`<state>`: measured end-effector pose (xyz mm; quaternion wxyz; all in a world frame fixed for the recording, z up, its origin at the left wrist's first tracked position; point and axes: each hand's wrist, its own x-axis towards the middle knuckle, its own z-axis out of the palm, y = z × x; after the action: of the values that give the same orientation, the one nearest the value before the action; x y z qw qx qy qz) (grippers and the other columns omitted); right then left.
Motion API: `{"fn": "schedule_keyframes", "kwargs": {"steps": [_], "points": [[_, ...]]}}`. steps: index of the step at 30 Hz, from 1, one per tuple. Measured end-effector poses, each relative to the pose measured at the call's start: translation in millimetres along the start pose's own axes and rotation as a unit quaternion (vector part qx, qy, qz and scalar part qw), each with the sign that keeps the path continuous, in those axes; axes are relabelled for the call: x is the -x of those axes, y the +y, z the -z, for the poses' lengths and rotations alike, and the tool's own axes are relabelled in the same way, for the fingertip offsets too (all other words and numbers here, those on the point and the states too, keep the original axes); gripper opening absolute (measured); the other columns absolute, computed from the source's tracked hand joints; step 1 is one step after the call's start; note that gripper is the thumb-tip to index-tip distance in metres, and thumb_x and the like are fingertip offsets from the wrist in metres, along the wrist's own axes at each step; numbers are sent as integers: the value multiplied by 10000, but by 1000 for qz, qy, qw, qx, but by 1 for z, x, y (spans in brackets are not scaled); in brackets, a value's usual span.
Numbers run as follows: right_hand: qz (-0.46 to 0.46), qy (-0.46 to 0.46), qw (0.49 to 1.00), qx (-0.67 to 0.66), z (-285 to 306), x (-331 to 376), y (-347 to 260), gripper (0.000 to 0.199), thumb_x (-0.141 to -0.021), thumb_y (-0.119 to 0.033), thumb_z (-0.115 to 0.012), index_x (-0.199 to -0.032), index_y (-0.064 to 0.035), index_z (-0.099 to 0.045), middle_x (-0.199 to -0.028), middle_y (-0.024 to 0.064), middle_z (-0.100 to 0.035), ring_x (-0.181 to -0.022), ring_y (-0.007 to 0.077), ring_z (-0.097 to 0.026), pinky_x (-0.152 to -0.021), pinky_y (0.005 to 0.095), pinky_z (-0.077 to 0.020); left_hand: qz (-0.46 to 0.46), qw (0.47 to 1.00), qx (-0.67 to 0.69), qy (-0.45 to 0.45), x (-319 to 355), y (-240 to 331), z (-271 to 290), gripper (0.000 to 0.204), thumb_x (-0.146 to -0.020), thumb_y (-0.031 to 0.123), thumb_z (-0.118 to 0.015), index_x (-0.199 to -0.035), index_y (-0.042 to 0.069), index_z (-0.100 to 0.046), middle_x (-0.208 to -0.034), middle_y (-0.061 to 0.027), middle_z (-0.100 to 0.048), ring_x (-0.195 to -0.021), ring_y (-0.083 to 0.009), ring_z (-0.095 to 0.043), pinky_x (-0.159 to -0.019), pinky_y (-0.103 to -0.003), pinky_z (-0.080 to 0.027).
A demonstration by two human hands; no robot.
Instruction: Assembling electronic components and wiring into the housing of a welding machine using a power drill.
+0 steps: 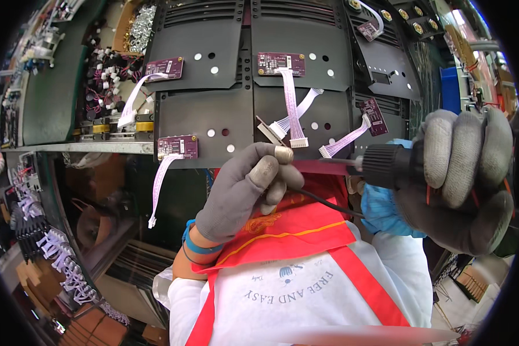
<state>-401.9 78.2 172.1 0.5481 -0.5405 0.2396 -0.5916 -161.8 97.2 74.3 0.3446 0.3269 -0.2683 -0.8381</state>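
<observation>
Grey knit gloves, purple boards on black metal

Right hand (461, 179) has its grip wrapped round a ribbed black driver (389, 166); left hand (245, 190) pinches its thin tip near the worktop's front edge, below flat lilac ribbon cables (292, 104).

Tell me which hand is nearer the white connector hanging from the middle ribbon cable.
Left. The left hand sits just below the white connector; the right hand, gripping the black screwdriver, is off to its right.
</observation>
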Motion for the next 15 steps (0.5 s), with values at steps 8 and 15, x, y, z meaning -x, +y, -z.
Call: {"fn": "schedule_keyframes", "kwargs": {"steps": [8, 15], "points": [[21, -31, 999, -18, -5, 5, 1, 190, -874, -230, -549, -909, -118, -399, -672, -10, -415, -669, 129, -367, -631, 275, -376, -23, 981, 191, 8, -5, -28, -14, 336, -982, 361, -526, -1056, 36, -574, -874, -49, -551, -671, -83, -411, -562, -223, -349], [17, -54, 998, -16, -9, 14, 3, 180, -881, -227, -535, -927, -108, -409, -668, -6, -413, -660, 132, -366, -624, 281, -375, -54, 971, 233, -23, -1, -47, -19, 374, -945, 421, -547, -1021, 57, -586, -771, -11, -472, -647, -94, -389, -564, -242, -339]]}}
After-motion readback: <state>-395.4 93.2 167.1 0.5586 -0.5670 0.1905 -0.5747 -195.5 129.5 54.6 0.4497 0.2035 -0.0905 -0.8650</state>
